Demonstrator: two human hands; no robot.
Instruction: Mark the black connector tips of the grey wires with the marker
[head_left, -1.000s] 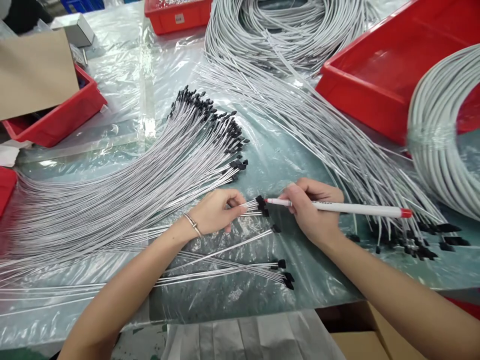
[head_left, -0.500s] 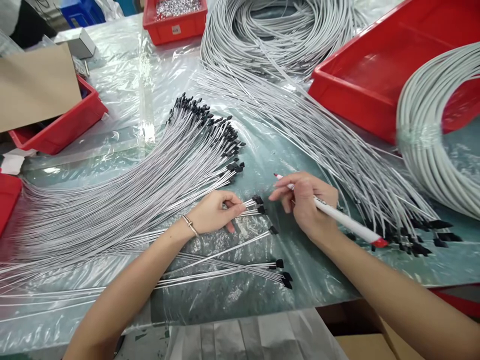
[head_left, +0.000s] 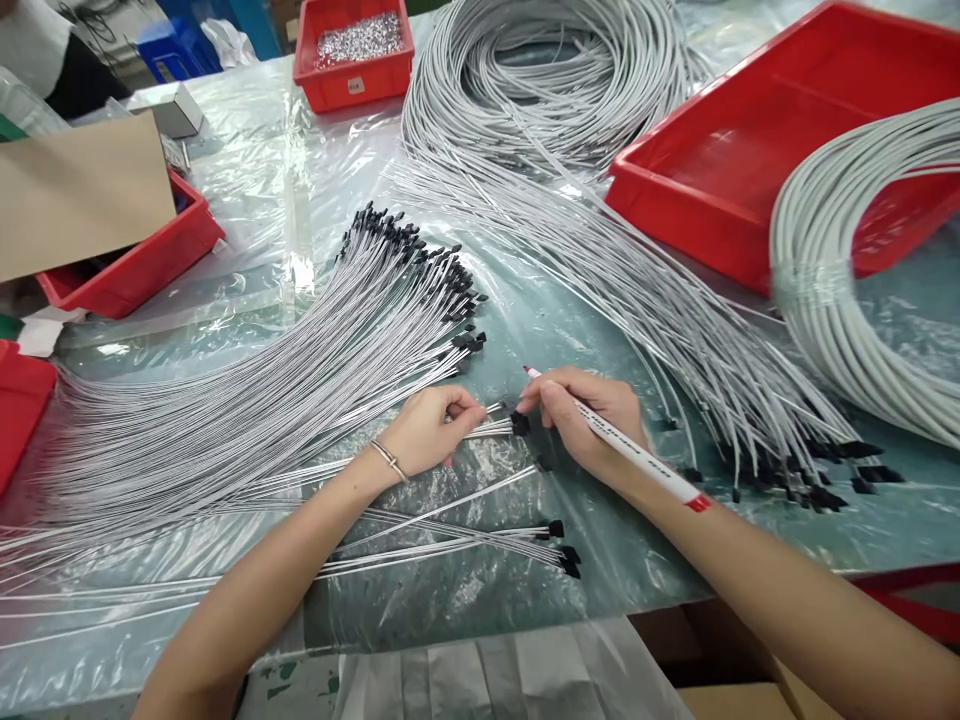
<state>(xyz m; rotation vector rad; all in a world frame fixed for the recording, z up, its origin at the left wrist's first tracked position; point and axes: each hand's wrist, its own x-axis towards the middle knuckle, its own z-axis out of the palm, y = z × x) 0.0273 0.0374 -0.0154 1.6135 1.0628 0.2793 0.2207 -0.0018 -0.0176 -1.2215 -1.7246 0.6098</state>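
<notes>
- The left hand (head_left: 441, 425) pinched a few thin white cables (head_left: 491, 430) between thumb and forefinger, a little way back from their black ends (head_left: 519, 424).
- The right hand (head_left: 589, 412) had its fingers wrapped around a white pen (head_left: 626, 445), and the red tip stuck out past the forefinger.
- The black ends lay in the gap between the two hands, nearer the right fingertips than the left pinch; whether those fingertips touched them could not be told.
- The long axis of the pinched cables ran across the view, rising slightly from the left hand toward the right, so the ends faced the right fingers.
- The pen slanted differently: its tip pointed up and left, clear of the black ends on their far side, with its red butt by the right wrist.
- Nearer the person, loose cables (head_left: 480, 541) crossed on the plastic-covered table (head_left: 420, 610).
- A broad bundle (head_left: 262, 400) spread beyond the left hand, and a second bundle (head_left: 637, 280) lay beyond the right.
</notes>
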